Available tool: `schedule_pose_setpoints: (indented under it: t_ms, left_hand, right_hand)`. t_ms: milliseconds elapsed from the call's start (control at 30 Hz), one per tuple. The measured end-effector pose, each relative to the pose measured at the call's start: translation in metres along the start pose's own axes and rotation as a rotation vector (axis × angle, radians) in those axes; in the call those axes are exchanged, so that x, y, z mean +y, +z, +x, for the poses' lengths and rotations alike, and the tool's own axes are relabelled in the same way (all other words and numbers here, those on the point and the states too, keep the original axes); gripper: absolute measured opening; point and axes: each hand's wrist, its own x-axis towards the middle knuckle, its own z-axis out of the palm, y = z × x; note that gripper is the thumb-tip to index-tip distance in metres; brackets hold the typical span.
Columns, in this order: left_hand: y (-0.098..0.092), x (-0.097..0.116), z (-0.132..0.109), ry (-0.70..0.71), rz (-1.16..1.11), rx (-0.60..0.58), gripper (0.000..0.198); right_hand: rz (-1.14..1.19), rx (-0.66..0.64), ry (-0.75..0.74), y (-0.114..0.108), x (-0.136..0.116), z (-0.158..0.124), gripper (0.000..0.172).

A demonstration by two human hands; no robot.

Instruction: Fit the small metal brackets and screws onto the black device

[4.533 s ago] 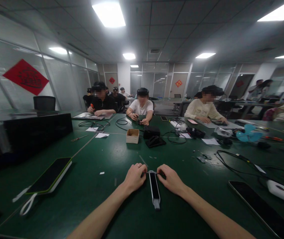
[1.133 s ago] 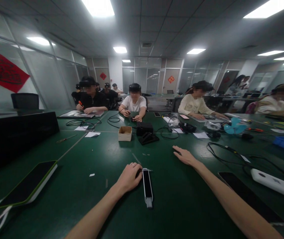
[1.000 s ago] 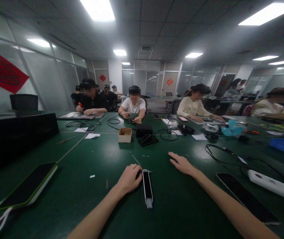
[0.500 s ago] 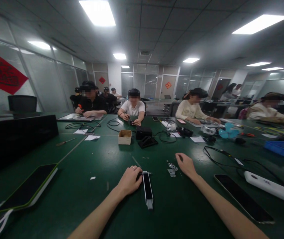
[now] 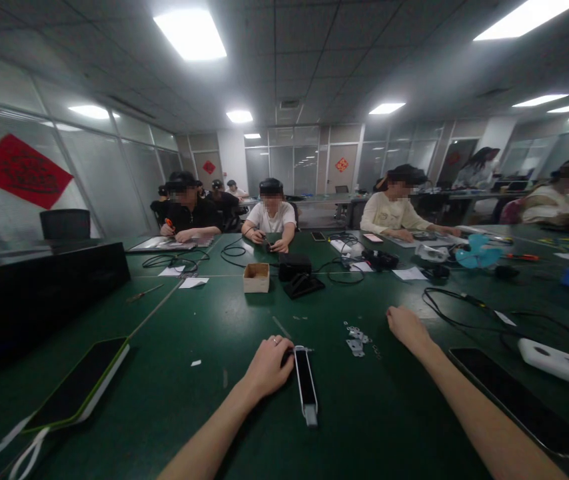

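Note:
My left hand (image 5: 267,367) rests at the top end of a slim black-and-white device (image 5: 306,383) lying on the green table mat (image 5: 344,427), its fingers pinched there. My right hand (image 5: 404,327) sits further right on the mat, fingers curved down, holding nothing that I can see. The nearest thing to it is a small pile of metal brackets and screws (image 5: 357,342), a little to its left. A black cable (image 5: 459,313) lies to its right.
A green-edged black tablet (image 5: 77,380) lies at left, a dark tablet (image 5: 514,400) and white power strip (image 5: 562,365) at right. Further off stand a cardboard box (image 5: 256,277) and black case (image 5: 294,267). Co-workers (image 5: 270,217) sit across the table.
My right hand has left the device's top end and moved right. Small metal parts now lie on the mat between my hands. My left hand stays at the device.

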Motion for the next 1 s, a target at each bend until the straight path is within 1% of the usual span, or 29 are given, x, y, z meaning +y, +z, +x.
schedule_pose_setpoints:
  t_ms: [167,367,500,633,700,800,867,1000]
  left_hand:
    - [0.003,-0.002,0.0,0.007,-0.009,0.012,0.016]
    - [0.0,-0.001,0.001,-0.004,-0.025,-0.009,0.017]
    - [-0.002,0.0,0.001,-0.004,-0.043,-0.01,0.017]
    - [0.0,-0.002,0.001,0.003,-0.034,0.0,0.017]
    - [0.002,-0.003,0.001,0.006,-0.028,0.005,0.017]
    - [0.004,-0.005,0.001,0.015,-0.024,0.024,0.017]
    - [0.005,-0.006,0.001,0.023,-0.031,0.027,0.016]
    - [0.005,-0.005,0.001,0.031,-0.026,0.032,0.015]
  right_hand:
    - [-0.048,-0.058,-0.015,-0.011,0.0,-0.004,0.022]
    - [-0.086,-0.085,0.027,-0.02,-0.009,-0.009,0.019]
    - [-0.094,-0.058,0.042,-0.023,-0.012,-0.012,0.02]
    - [-0.067,0.057,0.047,-0.023,-0.011,-0.012,0.023]
    - [-0.01,0.113,-0.02,-0.022,-0.015,-0.012,0.024]
    - [0.092,0.17,-0.206,-0.02,-0.03,-0.017,0.031]
    - [0.162,0.185,-0.322,-0.019,-0.046,-0.023,0.033]
    - [0.294,0.162,-0.568,-0.02,-0.088,-0.046,0.027]
